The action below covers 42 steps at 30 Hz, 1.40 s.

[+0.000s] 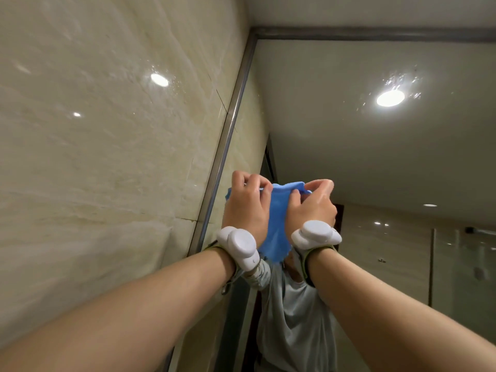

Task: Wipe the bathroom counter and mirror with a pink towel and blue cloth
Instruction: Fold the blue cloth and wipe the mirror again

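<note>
Grip: both hands (pixel 245 208) (pixel 312 208) on blue cloth (pixel 279 221)

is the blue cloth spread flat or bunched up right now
Partly bunched. Both the left hand and right hand pinch the top edge of the blue cloth, and the rest hangs creased between the wrists.

The blue cloth (pixel 279 210) is plain, the wall tile (pixel 107 130) veined cream, the wrist devices (pixel 240 244) white.
</note>
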### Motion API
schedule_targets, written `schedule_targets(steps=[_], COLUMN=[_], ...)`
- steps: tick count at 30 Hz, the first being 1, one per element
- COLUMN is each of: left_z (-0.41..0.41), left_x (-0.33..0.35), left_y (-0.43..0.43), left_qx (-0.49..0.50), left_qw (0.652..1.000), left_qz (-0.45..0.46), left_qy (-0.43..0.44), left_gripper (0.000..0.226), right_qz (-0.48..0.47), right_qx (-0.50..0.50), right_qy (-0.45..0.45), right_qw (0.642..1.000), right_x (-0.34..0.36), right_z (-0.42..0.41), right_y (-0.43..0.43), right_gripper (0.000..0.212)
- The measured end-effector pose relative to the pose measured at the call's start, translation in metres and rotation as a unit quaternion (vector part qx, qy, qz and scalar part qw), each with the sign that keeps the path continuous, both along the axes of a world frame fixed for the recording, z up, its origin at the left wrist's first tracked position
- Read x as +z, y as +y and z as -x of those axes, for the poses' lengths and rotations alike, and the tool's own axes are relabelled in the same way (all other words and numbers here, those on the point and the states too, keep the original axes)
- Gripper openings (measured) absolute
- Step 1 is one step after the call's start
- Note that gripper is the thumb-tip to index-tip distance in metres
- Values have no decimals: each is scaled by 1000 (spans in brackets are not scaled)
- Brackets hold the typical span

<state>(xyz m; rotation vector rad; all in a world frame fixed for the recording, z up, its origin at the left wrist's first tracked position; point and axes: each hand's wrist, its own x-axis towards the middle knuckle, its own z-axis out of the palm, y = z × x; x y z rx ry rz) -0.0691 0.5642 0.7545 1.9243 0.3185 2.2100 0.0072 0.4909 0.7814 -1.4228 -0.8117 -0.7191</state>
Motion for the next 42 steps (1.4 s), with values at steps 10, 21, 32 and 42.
schedule_targets(steps=[10, 21, 32, 42], left_z=[-31, -28, -42, -51], left_x=[-16, -6, 28, 8], left_y=[67, 72, 64, 62], left_qx=[136, 212, 37, 127], left_qw=[939, 953, 976, 987], left_qz=[-103, -140, 124, -35], left_qy=[300, 166, 173, 95], left_gripper=[51, 23, 46, 33], right_qz=[168, 185, 170, 174], right_qx=[-235, -423, -143, -297], right_qy=[-296, -293, -65, -283], right_qw=[910, 837, 973, 895], right_x=[-29, 29, 46, 5], right_z=[-36, -48, -5, -51], right_y=[43, 52, 59, 62], right_gripper=[20, 11, 51, 42])
